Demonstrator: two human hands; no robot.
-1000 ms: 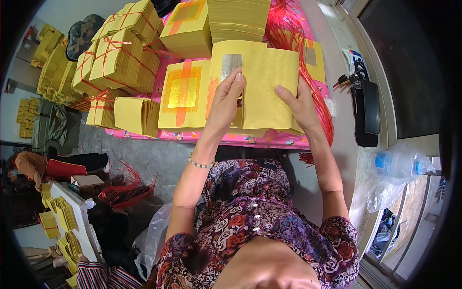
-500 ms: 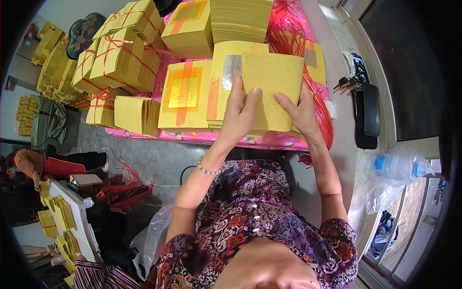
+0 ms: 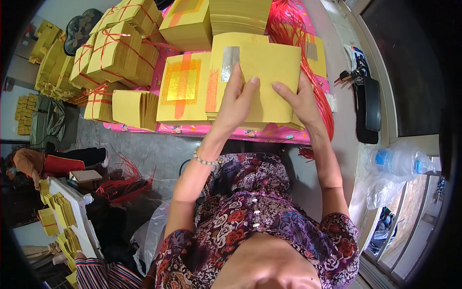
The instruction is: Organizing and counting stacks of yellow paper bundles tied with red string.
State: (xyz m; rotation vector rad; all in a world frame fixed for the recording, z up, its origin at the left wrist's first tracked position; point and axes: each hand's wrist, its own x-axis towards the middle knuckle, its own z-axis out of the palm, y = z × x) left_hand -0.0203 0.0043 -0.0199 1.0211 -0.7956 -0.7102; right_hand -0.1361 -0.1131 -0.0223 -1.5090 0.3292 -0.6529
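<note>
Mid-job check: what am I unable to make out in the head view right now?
All in the head view:
- Right hand: fingertips hidden behind the folded yellow paper.
- Silver patch: lower right corner covered by the left hand.
- Tall paper stack: far end cut off by the upper edge.
- Striped sleeve: cut off by the lower edge.
- Far-left yellow bundles: single sheets too small to count.
</note>
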